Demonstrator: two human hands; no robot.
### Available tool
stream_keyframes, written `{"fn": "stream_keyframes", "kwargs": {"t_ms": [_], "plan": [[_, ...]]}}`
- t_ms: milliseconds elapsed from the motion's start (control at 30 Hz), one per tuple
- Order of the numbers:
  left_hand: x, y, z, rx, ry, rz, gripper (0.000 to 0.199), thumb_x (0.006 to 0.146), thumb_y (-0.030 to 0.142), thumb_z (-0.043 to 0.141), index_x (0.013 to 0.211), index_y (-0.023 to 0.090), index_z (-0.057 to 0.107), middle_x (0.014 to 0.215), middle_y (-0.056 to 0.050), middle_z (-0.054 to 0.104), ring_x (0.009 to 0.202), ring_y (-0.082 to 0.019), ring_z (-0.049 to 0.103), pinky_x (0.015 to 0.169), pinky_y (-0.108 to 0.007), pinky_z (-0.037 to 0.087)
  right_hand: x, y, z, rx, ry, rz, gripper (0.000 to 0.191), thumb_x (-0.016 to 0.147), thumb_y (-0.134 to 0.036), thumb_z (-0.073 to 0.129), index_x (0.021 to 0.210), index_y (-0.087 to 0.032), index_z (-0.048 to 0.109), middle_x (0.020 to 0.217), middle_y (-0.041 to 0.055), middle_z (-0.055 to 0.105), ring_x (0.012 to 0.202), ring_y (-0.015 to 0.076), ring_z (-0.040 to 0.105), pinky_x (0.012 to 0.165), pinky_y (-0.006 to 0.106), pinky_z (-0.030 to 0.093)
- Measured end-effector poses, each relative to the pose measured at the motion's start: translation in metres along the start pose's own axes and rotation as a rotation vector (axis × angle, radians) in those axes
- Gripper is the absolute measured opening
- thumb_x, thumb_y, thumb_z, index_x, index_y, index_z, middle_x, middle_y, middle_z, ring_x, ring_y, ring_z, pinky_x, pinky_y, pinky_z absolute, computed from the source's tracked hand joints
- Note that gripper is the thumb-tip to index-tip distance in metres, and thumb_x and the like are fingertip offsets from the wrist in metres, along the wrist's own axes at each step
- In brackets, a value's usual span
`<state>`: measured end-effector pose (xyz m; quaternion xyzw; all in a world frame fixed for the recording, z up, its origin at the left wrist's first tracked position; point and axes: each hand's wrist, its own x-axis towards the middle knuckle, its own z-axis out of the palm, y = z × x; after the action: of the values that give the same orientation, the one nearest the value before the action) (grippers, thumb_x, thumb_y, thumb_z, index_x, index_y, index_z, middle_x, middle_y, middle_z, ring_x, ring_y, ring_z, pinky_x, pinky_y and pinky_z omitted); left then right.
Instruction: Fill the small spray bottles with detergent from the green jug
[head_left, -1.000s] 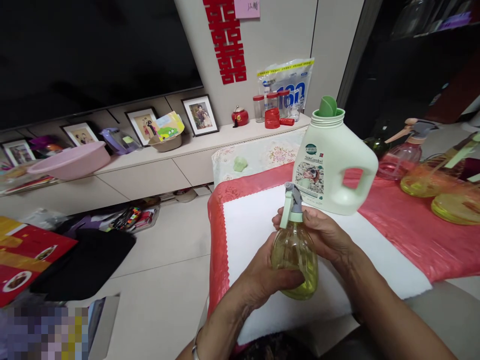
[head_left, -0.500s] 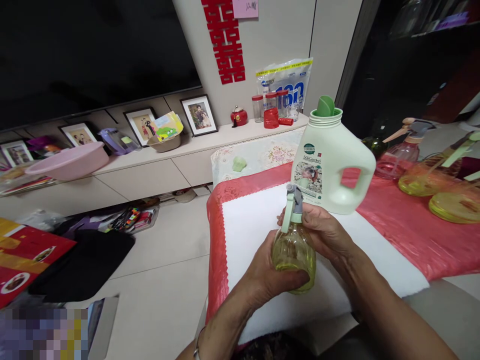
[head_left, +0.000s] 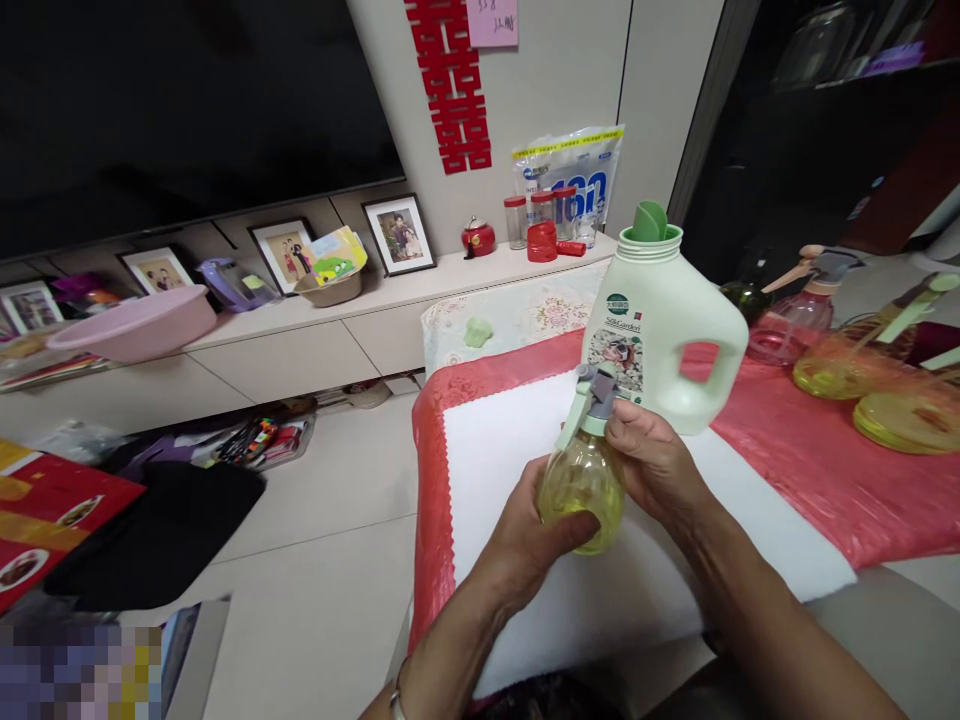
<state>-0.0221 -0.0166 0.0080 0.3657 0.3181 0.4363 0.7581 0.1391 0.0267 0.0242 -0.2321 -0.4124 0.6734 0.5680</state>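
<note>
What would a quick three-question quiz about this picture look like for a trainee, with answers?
1. True or false: the left hand is wrapped round the body of the spray bottle.
2. What is the right hand touching?
a) a picture frame
b) the top part of the spray bottle
c) the pink basin
3. Fill in the blank: a ____ object sticks up from the mouth of the big jug.

Key: 1. True. 2. b. 3. Green.

Home living room, large television (head_left: 187, 110), framed photos (head_left: 399, 238) along a low cabinet (head_left: 285, 352), red wall cutouts (head_left: 452, 90)
</note>
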Motion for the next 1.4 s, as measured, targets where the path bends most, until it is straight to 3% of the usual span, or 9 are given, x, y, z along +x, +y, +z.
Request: {"fn": "stream_keyframes", "kwargs": {"t_ms": [167,400,567,733,933,1033,1200,1400], "plan": [[0.009,-0.003,-0.004,-0.207,-0.073,-0.076,0.067,0.068,0.034,0.088,0.126,0.018,0.057,0.122,-0.013,0.063,0.102,-0.024,0.063,0.081,-0.032,0.05,0.0,0.005,-0.005,-0.087,0.034,-0.107,0.036,0.088,-0.042,0.073,0.109,-0.016,0.059,0.108,0.008,0.061,0.095,0.0185,0.063,0.083,0.027,0.055],[0.033,0.0,-0.007,-0.215,-0.128,0.052,0.073,0.069,0.028,0.089,0.133,0.018,0.056,0.127,-0.015,0.066,0.114,-0.028,0.064,0.092,-0.033,0.05,-0.001,0.008,-0.006,-0.309,0.001,-0.111,0.061,0.082,-0.039,0.079,0.131,-0.015,0.05,0.118,0.0096,0.057,0.101,0.0178,0.06,0.085,0.024,0.053],[0.04,-0.004,-0.006,-0.145,0.017,0.061,0.068,0.071,0.036,0.086,0.129,0.014,0.059,0.119,-0.016,0.072,0.112,-0.031,0.067,0.098,-0.042,0.052,0.001,0.009,0.001,-0.525,0.055,-0.146,0.065,0.078,-0.038,0.079,0.132,-0.015,0.05,0.111,0.0062,0.058,0.095,0.0164,0.059,0.079,0.021,0.052],[0.046,-0.008,-0.017,-0.103,0.143,0.07,0.081,0.066,0.038,0.089,0.135,0.016,0.054,0.113,-0.013,0.075,0.109,-0.031,0.07,0.097,-0.042,0.055,0.002,0.0,0.007,-0.771,0.137,-0.196,0.061,0.071,-0.04,0.08,0.122,-0.016,0.057,0.114,0.0048,0.055,0.106,0.0192,0.053,0.098,0.029,0.047],[0.047,-0.004,-0.016,-0.088,0.204,0.055,0.092,0.058,0.036,0.092,0.138,0.018,0.051,0.112,-0.011,0.076,0.112,-0.032,0.069,0.096,-0.042,0.057,-0.004,-0.007,0.013,-0.941,0.232,-0.212,0.064,0.065,-0.029,0.08,0.122,-0.015,0.055,0.114,0.0051,0.054,0.103,0.0193,0.052,0.099,0.032,0.046],[0.047,-0.003,-0.014,-0.064,0.18,0.032,0.092,0.055,0.038,0.093,0.136,0.018,0.053,0.113,-0.012,0.076,0.111,-0.033,0.069,0.096,-0.042,0.057,-0.012,-0.007,0.015,-0.984,0.291,-0.253,0.06,0.066,-0.025,0.074,0.121,-0.015,0.052,0.111,0.0051,0.056,0.1,0.018,0.054,0.099,0.031,0.046],[0.042,-0.001,-0.016,0.064,0.024,-0.017,0.077,0.063,0.039,0.089,0.129,0.016,0.057,0.11,-0.013,0.076,0.092,-0.027,0.074,0.082,-0.036,0.059,-0.039,-0.023,0.009,-1.021,0.39,-0.267,0.063,0.071,-0.036,0.073,0.124,-0.015,0.046,0.113,0.0053,0.058,0.099,0.0162,0.058,0.088,0.025,0.051],[0.034,0.003,-0.017,0.143,0.01,0.04,0.064,0.071,0.04,0.083,0.126,0.014,0.059,0.104,-0.012,0.075,0.08,-0.022,0.071,0.075,-0.033,0.056,-0.091,-0.058,-0.033,-1.139,0.628,-0.195,0.067,0.074,-0.048,0.076,0.123,-0.014,0.045,0.113,0.0091,0.058,0.099,0.0197,0.06,0.087,0.03,0.053]]}}
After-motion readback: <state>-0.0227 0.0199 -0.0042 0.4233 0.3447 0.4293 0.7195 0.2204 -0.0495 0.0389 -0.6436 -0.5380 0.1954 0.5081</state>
